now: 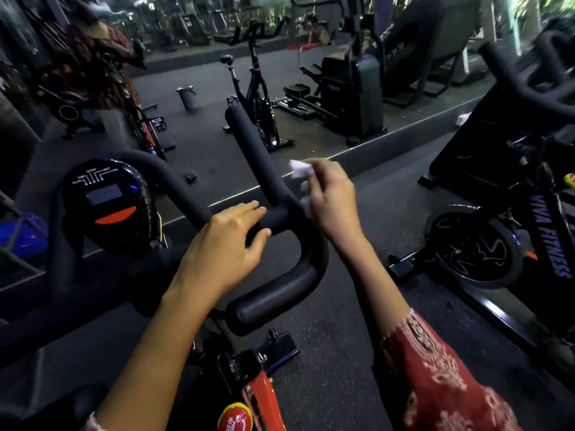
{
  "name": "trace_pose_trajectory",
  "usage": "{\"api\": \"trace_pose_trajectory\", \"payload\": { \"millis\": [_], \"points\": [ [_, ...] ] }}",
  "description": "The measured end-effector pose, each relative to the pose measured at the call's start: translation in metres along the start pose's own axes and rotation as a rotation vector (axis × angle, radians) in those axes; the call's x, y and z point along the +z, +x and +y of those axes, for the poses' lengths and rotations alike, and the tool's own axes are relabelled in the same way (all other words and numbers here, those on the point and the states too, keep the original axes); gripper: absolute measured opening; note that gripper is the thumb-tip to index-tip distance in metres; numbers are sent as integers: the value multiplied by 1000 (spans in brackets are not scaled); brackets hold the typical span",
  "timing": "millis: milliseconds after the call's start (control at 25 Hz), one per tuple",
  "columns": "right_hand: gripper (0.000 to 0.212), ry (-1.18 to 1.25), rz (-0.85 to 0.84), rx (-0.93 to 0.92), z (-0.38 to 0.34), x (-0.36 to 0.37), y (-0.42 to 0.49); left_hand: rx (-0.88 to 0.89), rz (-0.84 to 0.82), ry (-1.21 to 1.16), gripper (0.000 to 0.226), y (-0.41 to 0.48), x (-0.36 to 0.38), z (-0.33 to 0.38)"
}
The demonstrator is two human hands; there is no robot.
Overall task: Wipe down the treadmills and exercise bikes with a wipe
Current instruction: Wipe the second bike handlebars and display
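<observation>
We see our left hand [224,244] lying across the middle of the black handlebar [280,290]. Its fingers are relaxed and nearly straight over the top of the bar, and the thumb sits apart below them; it grips nothing. Our right hand [329,197] is raised just right of the handlebar's long forward horn, its fingers curled in and pinching a small crumpled white wipe [300,169]. The wipe sticks out from the fingertips toward the horn, close beside it. We cannot tell whether it touches the foam. A further bit of white shows under the palm, near the bend of the bar.

Left of the handlebar sits the bike's round black console [109,203], with a small grey screen and an orange button beneath it. Below our arms the red frame [264,390] runs down toward the bottom edge, with a red and yellow knob [235,418] on it. A red patterned sleeve [441,377] covers our right forearm.

On the dark floor [357,321] to the right stands a second bike [497,244], its flywheel facing us. Ahead, a wall mirror [311,88] reflects more bikes and other machines.
</observation>
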State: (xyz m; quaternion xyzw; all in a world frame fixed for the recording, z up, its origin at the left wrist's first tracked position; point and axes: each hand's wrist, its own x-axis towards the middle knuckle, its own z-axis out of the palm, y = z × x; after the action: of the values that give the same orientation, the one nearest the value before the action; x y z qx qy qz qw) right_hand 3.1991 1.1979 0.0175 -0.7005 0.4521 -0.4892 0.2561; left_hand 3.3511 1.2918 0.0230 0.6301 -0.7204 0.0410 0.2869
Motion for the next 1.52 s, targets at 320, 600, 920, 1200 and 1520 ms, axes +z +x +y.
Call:
{"api": "trace_pose_trajectory", "payload": {
  "millis": [320,600,920,1200,1520],
  "points": [
    [45,-159,-303,-102,14,-13,-66,93,-77,13,40,14,29,-17],
    [52,-201,-456,106,13,17,3,60,-21,-44,41,16,31,-18],
    [34,-270,-369,58,1,-36,-81,68,43,-41,41,15,32,-15],
    [21,-433,-352,215,-8,6,-30,-8,-41,-85,43,18,27,-12],
    [26,-2,43,-79,-40,-10,15,-455,323,-562,17,88,-1,-16]
  ]
}}
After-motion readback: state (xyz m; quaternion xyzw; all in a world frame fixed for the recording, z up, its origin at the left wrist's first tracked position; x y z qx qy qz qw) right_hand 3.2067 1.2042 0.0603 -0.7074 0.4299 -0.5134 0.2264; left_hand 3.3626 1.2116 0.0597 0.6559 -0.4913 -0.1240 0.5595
